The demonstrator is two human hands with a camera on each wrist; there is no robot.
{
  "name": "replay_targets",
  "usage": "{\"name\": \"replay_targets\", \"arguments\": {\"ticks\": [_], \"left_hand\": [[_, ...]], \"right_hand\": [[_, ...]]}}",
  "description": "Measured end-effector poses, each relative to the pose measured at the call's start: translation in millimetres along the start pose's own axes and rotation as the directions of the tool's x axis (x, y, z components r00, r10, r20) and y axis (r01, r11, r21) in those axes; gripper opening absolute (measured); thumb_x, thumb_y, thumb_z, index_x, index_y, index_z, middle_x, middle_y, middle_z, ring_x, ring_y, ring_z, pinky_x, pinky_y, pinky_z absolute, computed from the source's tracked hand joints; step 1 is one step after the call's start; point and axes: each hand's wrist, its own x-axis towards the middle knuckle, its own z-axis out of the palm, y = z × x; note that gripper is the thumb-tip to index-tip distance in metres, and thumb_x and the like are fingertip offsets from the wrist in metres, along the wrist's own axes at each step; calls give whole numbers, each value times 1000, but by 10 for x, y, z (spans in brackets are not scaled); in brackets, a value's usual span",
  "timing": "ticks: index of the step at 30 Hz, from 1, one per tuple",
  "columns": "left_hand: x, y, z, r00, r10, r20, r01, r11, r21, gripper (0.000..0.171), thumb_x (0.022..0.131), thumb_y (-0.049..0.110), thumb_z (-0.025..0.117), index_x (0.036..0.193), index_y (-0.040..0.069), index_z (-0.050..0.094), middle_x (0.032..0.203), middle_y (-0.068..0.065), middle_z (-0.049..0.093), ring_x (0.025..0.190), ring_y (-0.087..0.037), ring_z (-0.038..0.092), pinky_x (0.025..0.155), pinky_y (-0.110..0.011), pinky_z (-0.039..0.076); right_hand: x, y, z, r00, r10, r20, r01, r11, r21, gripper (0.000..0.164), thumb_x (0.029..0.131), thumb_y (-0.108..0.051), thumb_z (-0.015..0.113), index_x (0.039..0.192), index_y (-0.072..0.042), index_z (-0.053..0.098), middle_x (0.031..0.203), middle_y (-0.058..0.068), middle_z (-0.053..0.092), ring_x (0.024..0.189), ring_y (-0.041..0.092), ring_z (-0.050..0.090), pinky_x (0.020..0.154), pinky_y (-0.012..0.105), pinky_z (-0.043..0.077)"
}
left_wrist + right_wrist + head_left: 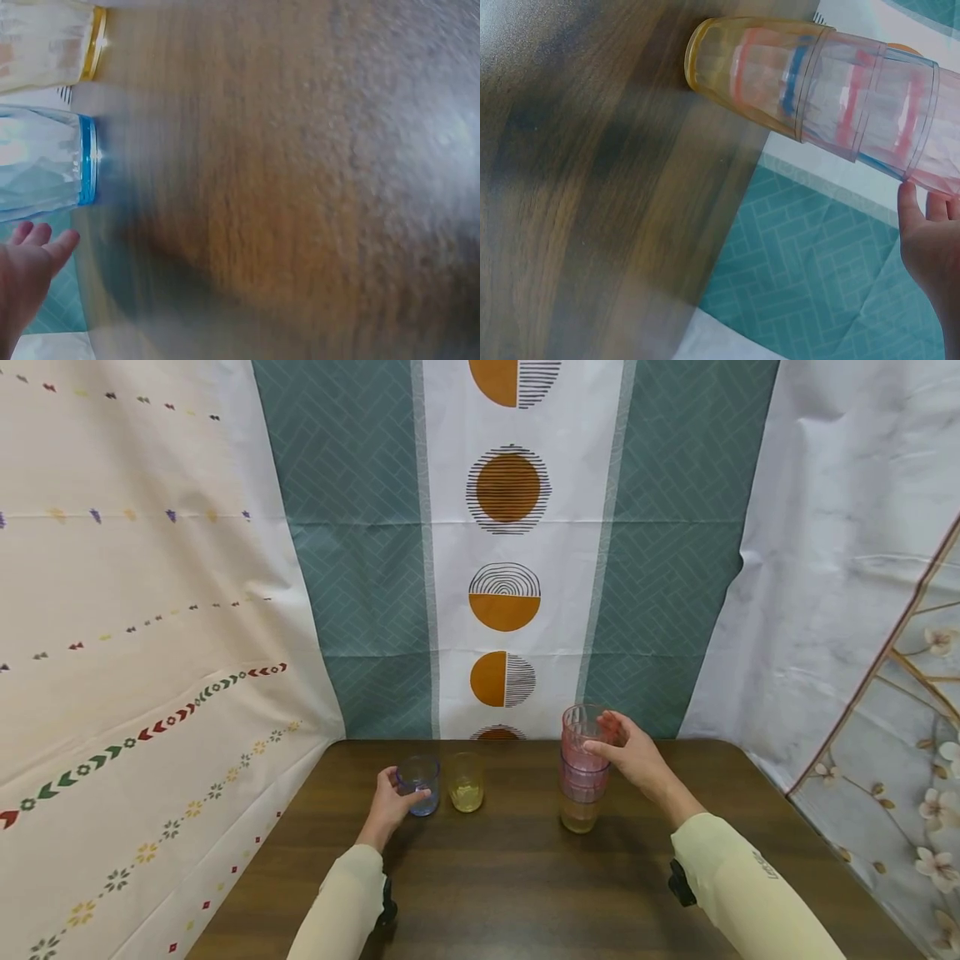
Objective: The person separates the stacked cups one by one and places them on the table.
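Observation:
In the head view, a clear blue glass [422, 774] stands on the table at the left, with a yellow glass [466, 783] just right of it. My left hand [393, 802] is around the near-left side of the blue glass, thumb in front; the left wrist view shows its fingers loosely extended, fingertips slightly apart from the glass [45, 165]. To the right rises a stack of nested tumblers [581, 814], yellow at the bottom, with pink and blue ones above. My right hand [633, 756] holds the topmost pink glass [573, 739], thumb in front and fingers behind.
The dark wooden table [480, 877] ends at a back edge against a patterned curtain [367, 568]. Pale printed cloth hangs along the left side [187, 693] and a marbled, floral cloth [840, 635] along the right.

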Motion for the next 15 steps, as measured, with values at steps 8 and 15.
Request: {"name": "replay_targets", "arguments": {"ticks": [8,15], "left_hand": [[-23,34,-136,999,-32,42,29,997,65,108,86,33,79,156,2,3,155,-31,20,143,-48,19,113,-61,24],[15,248,-251,998,-20,53,16,996,84,105,88,36,76,158,7,2,159,-25,14,145,-45,16,114,-60,22]], "right_hand": [[-20,-3,1,1000,5,13,-5,1000,12,90,92,-32,72,156,1,18,158,22,28,145,42,23,114,56,24],[-69,-126,-5,1000,-22,8,22,1000,8,87,93,-29,72,154,5,20,156,25,31,144,43,26,113,57,25]]}}
